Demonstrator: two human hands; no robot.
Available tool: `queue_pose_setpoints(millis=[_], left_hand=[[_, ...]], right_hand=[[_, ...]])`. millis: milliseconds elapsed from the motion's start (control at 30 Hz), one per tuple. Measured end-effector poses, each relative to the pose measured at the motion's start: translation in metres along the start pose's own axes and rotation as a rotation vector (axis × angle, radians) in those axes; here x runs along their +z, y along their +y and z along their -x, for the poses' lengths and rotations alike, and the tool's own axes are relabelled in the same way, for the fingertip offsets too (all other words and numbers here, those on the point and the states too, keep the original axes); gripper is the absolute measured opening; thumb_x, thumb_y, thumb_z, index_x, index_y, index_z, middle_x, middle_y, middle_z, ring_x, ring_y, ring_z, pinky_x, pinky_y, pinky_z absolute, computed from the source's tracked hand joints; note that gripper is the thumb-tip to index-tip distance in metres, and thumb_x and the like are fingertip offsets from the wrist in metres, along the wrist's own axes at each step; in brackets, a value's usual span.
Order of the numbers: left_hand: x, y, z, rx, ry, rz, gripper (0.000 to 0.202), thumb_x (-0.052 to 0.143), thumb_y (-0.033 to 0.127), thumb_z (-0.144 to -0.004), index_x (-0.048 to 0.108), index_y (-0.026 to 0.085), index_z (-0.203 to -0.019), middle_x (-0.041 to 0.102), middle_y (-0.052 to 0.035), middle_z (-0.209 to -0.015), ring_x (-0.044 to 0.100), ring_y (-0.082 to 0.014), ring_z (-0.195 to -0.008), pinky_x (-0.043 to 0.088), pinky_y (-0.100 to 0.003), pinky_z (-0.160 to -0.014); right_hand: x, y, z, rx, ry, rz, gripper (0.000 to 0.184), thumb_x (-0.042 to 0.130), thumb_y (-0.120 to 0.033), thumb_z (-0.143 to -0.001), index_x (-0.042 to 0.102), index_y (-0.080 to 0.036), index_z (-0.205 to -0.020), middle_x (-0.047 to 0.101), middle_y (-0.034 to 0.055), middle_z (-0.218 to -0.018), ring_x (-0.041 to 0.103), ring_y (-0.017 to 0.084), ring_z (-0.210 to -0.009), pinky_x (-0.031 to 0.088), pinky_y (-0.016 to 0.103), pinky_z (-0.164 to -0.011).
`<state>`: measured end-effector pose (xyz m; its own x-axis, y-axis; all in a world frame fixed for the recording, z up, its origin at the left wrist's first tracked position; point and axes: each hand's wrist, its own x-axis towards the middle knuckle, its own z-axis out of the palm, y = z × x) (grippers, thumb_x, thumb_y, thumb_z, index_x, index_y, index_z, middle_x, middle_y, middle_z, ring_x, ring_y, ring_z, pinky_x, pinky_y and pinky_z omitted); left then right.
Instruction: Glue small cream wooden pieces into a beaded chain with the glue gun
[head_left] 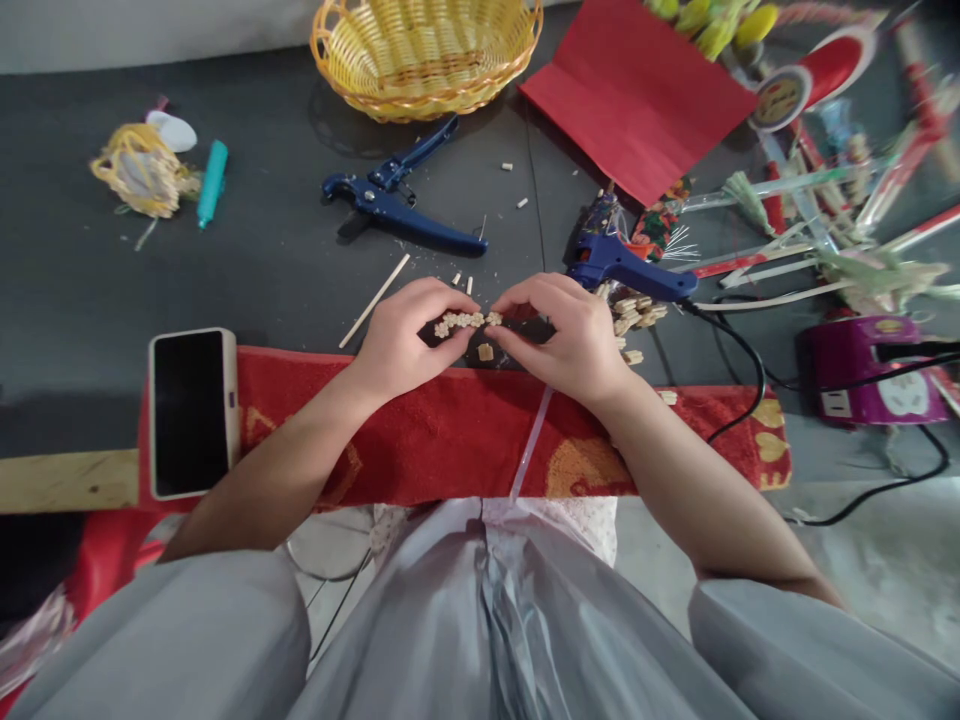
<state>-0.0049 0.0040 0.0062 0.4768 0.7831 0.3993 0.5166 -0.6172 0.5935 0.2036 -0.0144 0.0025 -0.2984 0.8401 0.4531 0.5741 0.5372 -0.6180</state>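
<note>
My left hand (pixel 411 335) pinches a short row of joined beige flower-shaped pieces (pixel 456 323) between thumb and fingers. Facing it, my right hand (pixel 566 325) grips one small beige flower-shaped piece (pixel 493 319) at its fingertips, close to the row's right end; I cannot tell whether the two touch. Just below the fingertips lies a small tan square (pixel 486 352). Several more beige pieces (pixel 634 312) are heaped to the right of my right hand, partly hidden by it. A blue glue gun (pixel 626 268) rests behind that heap.
Blue cutters (pixel 409 210) and a thin stick (pixel 375 300) lie behind my hands. At the back are a yellow basket (pixel 427 60) and red paper (pixel 637 95). A phone (pixel 191 412) sits left on a red towel (pixel 420 440). Cords run right to a purple power block (pixel 874 370).
</note>
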Motion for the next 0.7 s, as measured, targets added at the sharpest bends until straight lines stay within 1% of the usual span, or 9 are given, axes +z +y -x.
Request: queue_pose_setpoints(millis=[133, 200, 267, 333, 400, 467, 533, 633, 700], left_hand=[[-0.001, -0.002, -0.002, -0.051, -0.001, 0.058, 0.011, 0.067, 0.022, -0.084, 0.07, 0.018, -0.093, 0.073, -0.0023, -0.09, 0.066, -0.0131, -0.081, 0.052, -0.025, -0.075], [0.0, -0.004, -0.002, -0.064, -0.002, 0.09, 0.012, 0.067, 0.023, -0.084, 0.07, 0.018, -0.094, 0.072, -0.0024, -0.09, 0.066, -0.0125, -0.08, 0.052, -0.024, -0.073], [0.0, -0.006, -0.003, -0.063, 0.0, 0.127, 0.012, 0.068, 0.026, -0.083, 0.07, 0.019, -0.093, 0.072, -0.0024, -0.09, 0.065, -0.0122, -0.08, 0.052, -0.024, -0.072], [0.0, -0.007, -0.002, -0.066, 0.005, 0.161, 0.013, 0.07, 0.028, -0.082, 0.07, 0.019, -0.091, 0.073, -0.0023, -0.09, 0.066, -0.0126, -0.08, 0.052, -0.024, -0.072], [0.0, -0.006, -0.002, -0.074, 0.008, 0.186, 0.014, 0.071, 0.025, -0.079, 0.071, 0.019, -0.091, 0.073, -0.0022, -0.089, 0.066, -0.013, -0.08, 0.053, -0.025, -0.073], [0.0, -0.006, -0.002, -0.083, 0.009, 0.189, 0.015, 0.069, 0.021, -0.077, 0.071, 0.019, -0.091, 0.073, -0.002, -0.09, 0.066, -0.0133, -0.081, 0.053, -0.026, -0.075], [-0.001, -0.005, -0.003, -0.08, -0.002, 0.175, 0.017, 0.065, 0.018, -0.075, 0.072, 0.019, -0.091, 0.073, -0.0015, -0.089, 0.066, -0.0134, -0.081, 0.053, -0.026, -0.075], [-0.001, -0.006, -0.003, -0.071, -0.018, 0.153, 0.022, 0.06, 0.014, -0.073, 0.071, 0.019, -0.09, 0.074, -0.0008, -0.089, 0.066, -0.0135, -0.082, 0.054, -0.026, -0.076], [0.0, -0.006, -0.004, -0.059, -0.012, 0.149, 0.023, 0.059, 0.013, -0.072, 0.071, 0.02, -0.09, 0.074, -0.0005, -0.088, 0.066, -0.0133, -0.082, 0.054, -0.025, -0.076]], right_hand=[[-0.009, -0.005, -0.001, -0.061, -0.003, -0.112, 0.01, 0.067, -0.028, -0.086, 0.064, -0.019, -0.091, 0.072, 0.0049, -0.085, 0.065, 0.016, -0.073, 0.053, 0.029, -0.064], [-0.012, -0.01, 0.0, -0.146, -0.083, -0.22, 0.011, 0.066, -0.027, -0.088, 0.064, -0.019, -0.094, 0.074, 0.0073, -0.097, 0.068, 0.015, -0.078, 0.053, 0.026, -0.06], [-0.013, -0.016, 0.001, -0.224, -0.18, -0.295, 0.007, 0.063, -0.024, -0.09, 0.063, -0.019, -0.094, 0.075, 0.01, -0.111, 0.071, 0.014, -0.085, 0.055, 0.024, -0.061], [-0.011, -0.021, 0.003, -0.263, -0.242, -0.311, 0.005, 0.06, -0.022, -0.091, 0.062, -0.019, -0.093, 0.073, 0.0121, -0.122, 0.072, 0.013, -0.087, 0.056, 0.023, -0.064], [-0.009, -0.025, 0.005, -0.281, -0.28, -0.297, 0.005, 0.058, -0.022, -0.092, 0.062, -0.018, -0.092, 0.07, 0.014, -0.13, 0.073, 0.012, -0.082, 0.056, 0.022, -0.063], [-0.007, -0.026, 0.006, -0.285, -0.32, -0.275, 0.006, 0.059, -0.022, -0.092, 0.062, -0.018, -0.093, 0.067, 0.0165, -0.135, 0.072, 0.011, -0.075, 0.055, 0.023, -0.06], [-0.007, -0.026, 0.006, -0.272, -0.345, -0.253, 0.006, 0.059, -0.022, -0.092, 0.062, -0.017, -0.093, 0.064, 0.0181, -0.138, 0.072, 0.012, -0.074, 0.056, 0.024, -0.061], [-0.007, -0.024, 0.006, -0.254, -0.341, -0.244, 0.006, 0.058, -0.022, -0.092, 0.062, -0.018, -0.093, 0.062, 0.018, -0.141, 0.075, 0.018, -0.094, 0.059, 0.028, -0.072], [-0.008, -0.023, 0.006, -0.251, -0.327, -0.251, 0.006, 0.058, -0.023, -0.092, 0.063, -0.019, -0.094, 0.061, 0.0175, -0.142, 0.072, 0.021, -0.11, 0.06, 0.03, -0.078]])
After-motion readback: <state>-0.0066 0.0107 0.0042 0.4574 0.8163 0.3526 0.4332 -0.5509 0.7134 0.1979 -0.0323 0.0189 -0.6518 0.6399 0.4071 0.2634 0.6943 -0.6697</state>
